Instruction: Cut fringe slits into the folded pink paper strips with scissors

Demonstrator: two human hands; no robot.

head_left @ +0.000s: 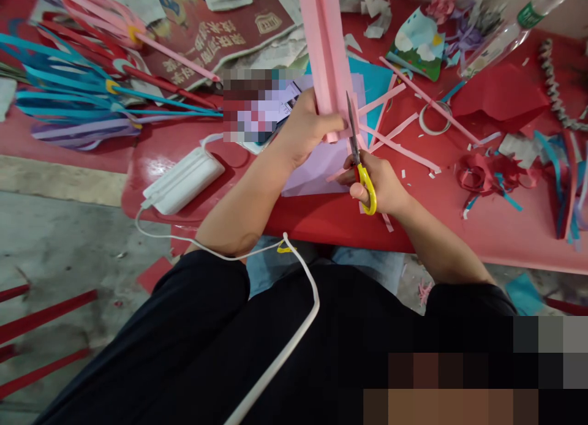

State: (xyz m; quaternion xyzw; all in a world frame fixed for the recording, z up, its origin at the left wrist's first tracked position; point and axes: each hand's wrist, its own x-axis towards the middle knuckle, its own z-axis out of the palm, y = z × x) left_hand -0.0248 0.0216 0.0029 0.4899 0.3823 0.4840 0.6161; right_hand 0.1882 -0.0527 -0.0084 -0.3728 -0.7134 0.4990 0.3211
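- Pinching the pink paper (324, 51) near its lower end, the left hand (310, 131) lays its thumb across the top, the other fingers mostly hidden beneath.
- And here's that paper: long, folded lengthwise, held up over the purple sheet (305, 179) and running out of the top of view.
- Over to the right hand (386, 180), gripping the scissors (362, 171), thumb through the yellow handle, fingers curled round the far side.
- The blades lie up along the paper's right edge, tips away from the body; whether they're parted is hard to make out from here.
- Pink strips (416, 152) fan out just right of the blades, crossing one another above the red table (482, 229).
- Left of the left hand, a phone (290, 100), partly blurred; nearer the body, a white box (184, 179) with a cable (309, 266) passing in front of the left arm.
- Farther right, a tape ring (434, 131), and beyond it a clear bottle (509, 36).
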